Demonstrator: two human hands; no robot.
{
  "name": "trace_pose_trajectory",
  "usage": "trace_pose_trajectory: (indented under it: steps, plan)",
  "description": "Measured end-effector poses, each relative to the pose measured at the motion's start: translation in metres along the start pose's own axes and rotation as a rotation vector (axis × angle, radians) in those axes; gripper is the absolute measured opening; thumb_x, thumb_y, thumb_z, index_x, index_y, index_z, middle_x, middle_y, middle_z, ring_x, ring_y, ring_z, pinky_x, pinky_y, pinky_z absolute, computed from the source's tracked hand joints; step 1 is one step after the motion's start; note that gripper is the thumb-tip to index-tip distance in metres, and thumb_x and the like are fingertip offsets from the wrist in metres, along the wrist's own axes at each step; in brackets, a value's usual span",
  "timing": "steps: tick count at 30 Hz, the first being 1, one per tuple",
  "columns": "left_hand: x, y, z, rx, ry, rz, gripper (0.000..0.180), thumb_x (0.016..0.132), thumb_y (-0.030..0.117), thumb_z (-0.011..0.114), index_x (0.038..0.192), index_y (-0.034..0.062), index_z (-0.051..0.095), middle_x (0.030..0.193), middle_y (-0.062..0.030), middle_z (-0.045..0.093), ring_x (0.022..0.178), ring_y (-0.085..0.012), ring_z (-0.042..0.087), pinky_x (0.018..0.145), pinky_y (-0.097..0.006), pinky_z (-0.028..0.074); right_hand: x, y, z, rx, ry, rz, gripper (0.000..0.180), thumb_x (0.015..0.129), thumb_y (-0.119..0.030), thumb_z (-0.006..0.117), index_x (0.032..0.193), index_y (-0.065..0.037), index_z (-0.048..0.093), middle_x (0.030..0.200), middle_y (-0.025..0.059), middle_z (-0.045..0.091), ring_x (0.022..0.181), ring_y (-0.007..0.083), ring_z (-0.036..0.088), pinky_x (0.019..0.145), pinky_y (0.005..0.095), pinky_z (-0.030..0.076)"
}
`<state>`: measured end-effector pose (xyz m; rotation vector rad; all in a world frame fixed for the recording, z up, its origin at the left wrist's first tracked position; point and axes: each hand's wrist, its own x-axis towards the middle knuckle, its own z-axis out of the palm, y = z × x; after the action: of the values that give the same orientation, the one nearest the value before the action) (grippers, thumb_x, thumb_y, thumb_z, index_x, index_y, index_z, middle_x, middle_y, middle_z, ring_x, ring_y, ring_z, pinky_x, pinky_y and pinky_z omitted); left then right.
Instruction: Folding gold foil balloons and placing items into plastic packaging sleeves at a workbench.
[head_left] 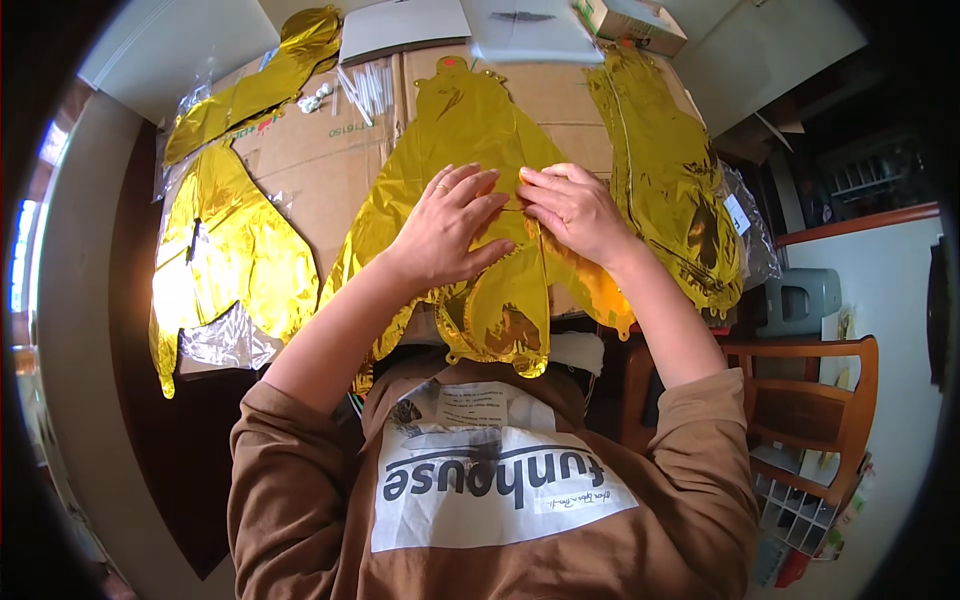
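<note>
A flat, uninflated gold foil balloon (465, 120) lies in front of me on the cardboard, its lower end hanging toward my lap. My left hand (450, 222) rests palm down on its middle, fingers stretched out and slightly apart. Just to the right, my right hand (572, 210) has its thumb and fingers drawn together on the foil, pinching a raised part of it. Orange reflections show in the foil near the fingertips of both hands. What lies under the palms is hidden.
More flat gold foil pieces lie at left (235, 240), far left (270, 90) and right (665, 170). White sticks (368, 90), small white bits (318, 98), a white box (405, 25), a clear sheet (530, 35) and an open carton (632, 22) occupy the far side. A wooden chair (865, 385) stands right.
</note>
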<state>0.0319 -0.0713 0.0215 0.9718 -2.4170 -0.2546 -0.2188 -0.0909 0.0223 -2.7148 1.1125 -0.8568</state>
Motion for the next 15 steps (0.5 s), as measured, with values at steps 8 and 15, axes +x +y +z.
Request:
trace_pose_trajectory:
  steps: [8, 15]
  plan:
    - [-0.0091, 0.0003, -0.0021, -0.054, 0.103, -0.119, 0.059, 0.087, 0.043, 0.073, 0.134, 0.0086, 0.061, 0.145, -0.0164, 0.053, 0.141, -0.0394, 0.042, 0.121, -0.056, 0.025, -0.0009, 0.0022, 0.0019, -0.034, 0.014, -0.017, 0.024, 0.082, -0.015, 0.079, 0.106, -0.010, 0.076, 0.121, 0.0066, 0.073, 0.106, 0.0271, 0.065, 0.091, 0.0369, 0.055]
    - [-0.0112, -0.0009, -0.0059, -0.066, 0.086, -0.141, 0.058, 0.088, 0.043, 0.072, 0.133, 0.0067, 0.062, 0.144, -0.0176, 0.054, 0.139, -0.0394, 0.044, 0.120, -0.054, 0.028, 0.0011, -0.0002, 0.0008, -0.047, -0.002, -0.010, 0.025, 0.083, -0.016, 0.079, 0.107, -0.010, 0.076, 0.122, 0.0061, 0.073, 0.107, 0.0268, 0.065, 0.092, 0.0373, 0.055]
